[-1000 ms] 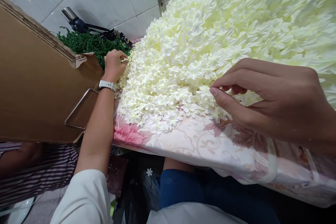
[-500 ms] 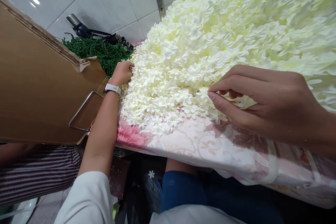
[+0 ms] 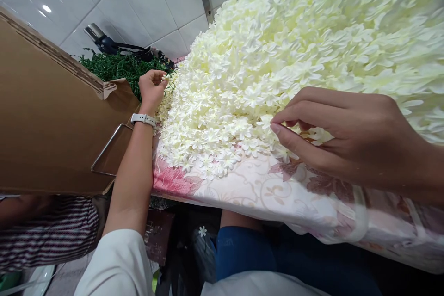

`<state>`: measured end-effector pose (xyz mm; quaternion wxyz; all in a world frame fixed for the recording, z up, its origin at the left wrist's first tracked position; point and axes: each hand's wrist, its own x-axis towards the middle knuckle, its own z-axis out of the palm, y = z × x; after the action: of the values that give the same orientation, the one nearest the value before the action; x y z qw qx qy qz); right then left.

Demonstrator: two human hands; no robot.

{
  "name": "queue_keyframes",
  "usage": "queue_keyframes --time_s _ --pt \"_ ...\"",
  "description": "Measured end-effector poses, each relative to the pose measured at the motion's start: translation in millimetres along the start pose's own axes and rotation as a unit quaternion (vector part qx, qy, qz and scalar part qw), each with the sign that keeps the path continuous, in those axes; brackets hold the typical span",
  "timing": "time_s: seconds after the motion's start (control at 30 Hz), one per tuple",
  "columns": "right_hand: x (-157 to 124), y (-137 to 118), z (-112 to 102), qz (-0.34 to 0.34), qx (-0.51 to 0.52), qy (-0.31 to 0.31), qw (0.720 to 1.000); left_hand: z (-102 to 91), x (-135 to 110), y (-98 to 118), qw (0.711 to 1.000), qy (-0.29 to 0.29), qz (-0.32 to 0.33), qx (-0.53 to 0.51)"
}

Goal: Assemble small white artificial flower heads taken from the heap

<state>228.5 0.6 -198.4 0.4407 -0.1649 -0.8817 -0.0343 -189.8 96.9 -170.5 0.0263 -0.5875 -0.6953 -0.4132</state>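
A big heap of white and pale yellow artificial flowers (image 3: 249, 69) covers much of the table. My left hand (image 3: 151, 88), with a white watch strap at its wrist, is at the heap's left end beside the green stems (image 3: 120, 68). Its thumb and fingers pinch a small pale flower (image 3: 168, 78). My right hand (image 3: 350, 134) is over the heap's front edge, thumb and forefinger pressed together. White petals lie right at those fingertips; whether they grip anything is too small to tell.
A cardboard box (image 3: 58, 115) stands close on the left, a bent metal wire (image 3: 107, 148) at its side. The table has a flowered cloth (image 3: 256, 185). Behind is a tiled wall (image 3: 145, 0). A person in striped clothing (image 3: 52, 231) is at lower left.
My left hand has drawn back slightly left and up from the heap and turned, with a small flower now showing at its fingertips. My right hand has barely moved.
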Motion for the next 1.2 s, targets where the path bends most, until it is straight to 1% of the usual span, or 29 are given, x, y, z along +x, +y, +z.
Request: queue_keyframes --time_s 0.07,0.13,0.2,0.27,0.3,0.33,0.37,0.43,0.5,0.57,0.6,0.67,0.7,0.77,0.83,0.9,0.97,1.03,1.13,1.2 --pt "0.1 0.4 0.8 -0.007 0.003 0.0 1.0 2.1 -1.2 7.4 0.999 0.005 -0.002 -0.048" --pt "-0.2 1.3 2.1 0.003 0.01 0.0 1.0 3.7 -4.3 21.4 0.996 0.0 -0.001 -0.094" --pt "-0.5 2.3 3.2 0.024 0.021 0.007 0.999 4.3 -11.7 43.4 0.99 -0.024 0.009 -0.138" --pt "-0.6 3.0 3.2 0.039 0.028 0.019 0.999 4.2 -25.3 72.0 0.981 -0.067 0.033 -0.181" --pt "-0.5 3.3 2.8 0.042 0.029 0.025 0.998 4.2 -34.6 87.6 0.963 -0.118 0.057 -0.234" --pt "-0.4 3.4 2.0 0.042 0.03 0.032 0.998 4.4 -45.5 103.1 0.94 -0.171 0.082 -0.284" --pt "-0.3 3.5 1.1 0.043 0.031 0.038 0.998 4.8 -57.5 117.8 0.914 -0.211 0.101 -0.332" --pt "-0.2 3.7 -0.7 0.039 0.036 0.044 0.998 6.8 -83.4 142.7 0.888 -0.252 0.134 -0.361" --pt "-0.4 4.2 -1.9 0.023 0.045 0.044 0.998 10.4 -107.9 159.4 0.857 -0.313 0.161 -0.377" --pt "-0.8 5.0 -2.2 0.011 0.046 0.04 0.998 15.6 -127.6 168.1 0.834 -0.348 0.16 -0.396" --pt "-1.0 5.5 -2.3 0.012 0.044 0.036 0.998 18.8 -135.0 170.1 0.829 -0.354 0.153 -0.406" --pt "-1.3 6.1 -2.3 0.025 0.035 0.028 0.999 25.7 -145.5 171.3 0.826 -0.339 0.143 -0.426" --pt "-1.3 6.2 -2.4 0.035 0.03 0.025 0.999 29.0 -148.9 171.3 0.831 -0.319 0.139 -0.434" --pt "-1.3 5.6 -2.8 0.057 0.019 0.028 0.998 34.3 -153.8 171.4 0.849 -0.261 0.143 -0.436" --pt "-1.4 3.9 -3.3 0.071 0.01 0.033 0.997 36.9 -157.5 172.7 0.873 -0.2 0.16 -0.415" --pt "-1.7 1.4 -3.6 0.081 0.003 0.034 0.996 37.2 -160.4 174.8 0.892 -0.154 0.18 -0.386" --pt "-2.1 -1.3 -3.5 0.088 0.0 0.035 0.996 36.1 -162.1 176.3 0.897 -0.142 0.193 -0.372" --pt "-2.3 -3.4 -3.2 0.099 -0.006 0.035 0.994 34.9 -162.3 176.7 0.889 -0.157 0.203 -0.378" --pt "-1.4 -5.0 -3.6 0.148 -0.014 0.033 0.988 33.9 -161.2 175.5 0.868 -0.194 0.219 -0.401" --pt "-0.1 -5.4 -4.7 0.182 0.003 0.033 0.983 33.8 -160.6 174.6 0.868 -0.195 0.218 -0.401"
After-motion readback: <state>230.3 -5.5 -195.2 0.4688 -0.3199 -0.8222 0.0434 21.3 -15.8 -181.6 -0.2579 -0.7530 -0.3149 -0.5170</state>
